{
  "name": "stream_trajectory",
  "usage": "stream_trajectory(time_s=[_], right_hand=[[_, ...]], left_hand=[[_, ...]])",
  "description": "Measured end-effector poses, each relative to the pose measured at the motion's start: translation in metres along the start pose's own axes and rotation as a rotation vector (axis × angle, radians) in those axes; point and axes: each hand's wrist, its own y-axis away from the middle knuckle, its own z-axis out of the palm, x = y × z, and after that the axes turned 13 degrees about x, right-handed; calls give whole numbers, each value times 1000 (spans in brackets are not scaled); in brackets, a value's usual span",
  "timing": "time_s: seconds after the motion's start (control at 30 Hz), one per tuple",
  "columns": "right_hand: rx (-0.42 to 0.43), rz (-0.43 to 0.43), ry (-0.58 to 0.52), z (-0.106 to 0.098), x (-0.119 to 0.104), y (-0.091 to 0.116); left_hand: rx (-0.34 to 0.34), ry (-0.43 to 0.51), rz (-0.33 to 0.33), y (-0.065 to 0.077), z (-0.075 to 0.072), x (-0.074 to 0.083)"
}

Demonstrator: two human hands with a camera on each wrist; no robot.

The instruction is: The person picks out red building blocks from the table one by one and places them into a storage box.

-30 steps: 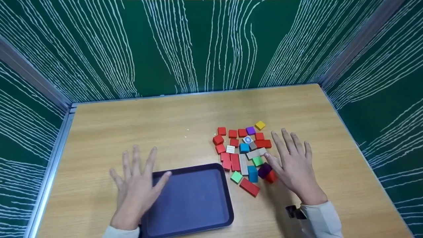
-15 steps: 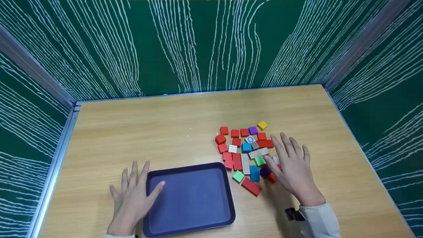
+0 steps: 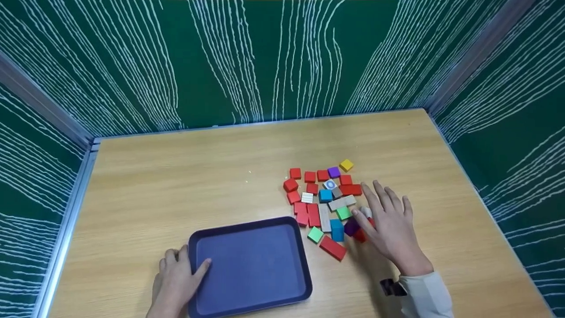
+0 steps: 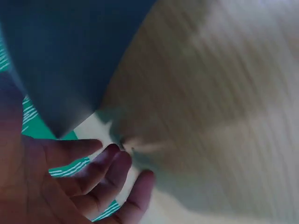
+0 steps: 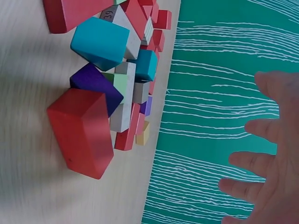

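Observation:
A dark blue tray point(image 3: 254, 265) lies on the table, its inside bare. My left hand point(image 3: 174, 280) holds its left edge, thumb reaching over the rim and fingers curled along the outside. In the left wrist view those fingers point(image 4: 105, 182) bend close beside the tray's wall point(image 4: 70, 60); contact at the fingertips is hard to tell. To the right, my right hand point(image 3: 393, 232) hovers with spread fingers over the near right side of a cluster of wooden blocks. Beside its thumb lie a dark purple block point(image 3: 352, 227) and a red block point(image 5: 81, 135). It holds nothing.
Loose blocks spread right of the tray: several red ones point(image 3: 313, 215), blue point(image 3: 337, 229), green point(image 3: 315, 234), grey point(image 3: 324, 217) and a yellow cube point(image 3: 346, 165) farthest back. Green walls point(image 3: 212, 62) with white wavy lines enclose the table point(image 3: 176, 176) at the back and sides.
My left hand has come down and nearer, from spread fingers above the tray's left side to curled fingers at its edge. The right hand stays almost in place. The blocks keep their arrangement.

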Motion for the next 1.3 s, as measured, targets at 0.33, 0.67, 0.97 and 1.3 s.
stream_trajectory(time_s=[0.33,0.67,0.97,1.3], right_hand=[[-15,55,-7,5,5,5],[-119,137,80,23,21,29],[-191,223,68,40,30,40],[-183,271,29,40,32,40]], left_hand=[[-42,178,-30,2,5,-3],[-83,246,-68,2,6,-4],[-63,222,-63,1,8,-5],[-22,219,-30,2,10,-6]])
